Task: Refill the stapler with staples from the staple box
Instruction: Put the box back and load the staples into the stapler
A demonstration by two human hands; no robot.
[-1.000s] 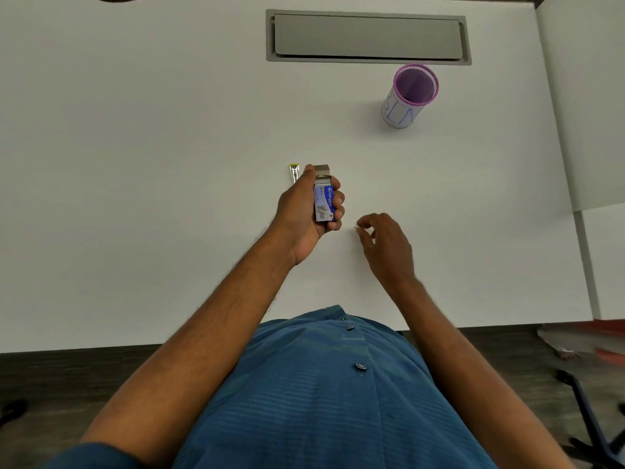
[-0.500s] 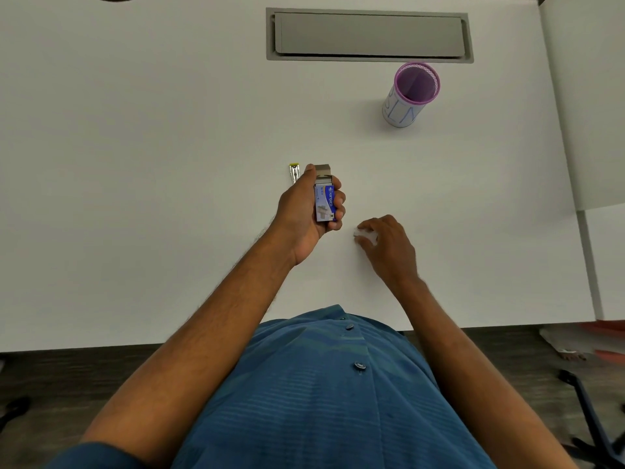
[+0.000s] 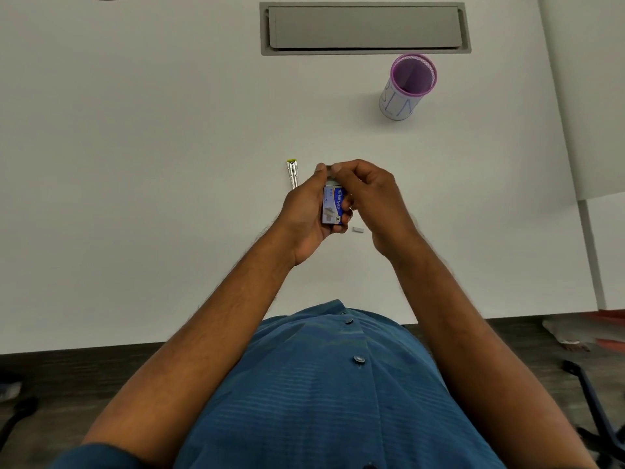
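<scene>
My left hand (image 3: 304, 211) grips a small blue staple box (image 3: 333, 204) above the white desk, its inner tray slid out at the far end. My right hand (image 3: 372, 198) reaches over the box, its fingertips pinching the tray end beside my left thumb. A short strip of staples (image 3: 357, 229) lies on the desk just right of the box. A thin metal stapler (image 3: 292, 174) with a yellow tip lies on the desk, partly hidden behind my left hand.
A purple-rimmed mesh pen holder (image 3: 407, 86) stands at the back right. A grey cable hatch (image 3: 365, 28) is set into the desk (image 3: 135, 164) at the far edge. A chair base (image 3: 595, 401) shows on the floor at right.
My right hand set a staple strip down on the desk, then rose and moved left to the open end of the box. My left hand kept holding the box.
</scene>
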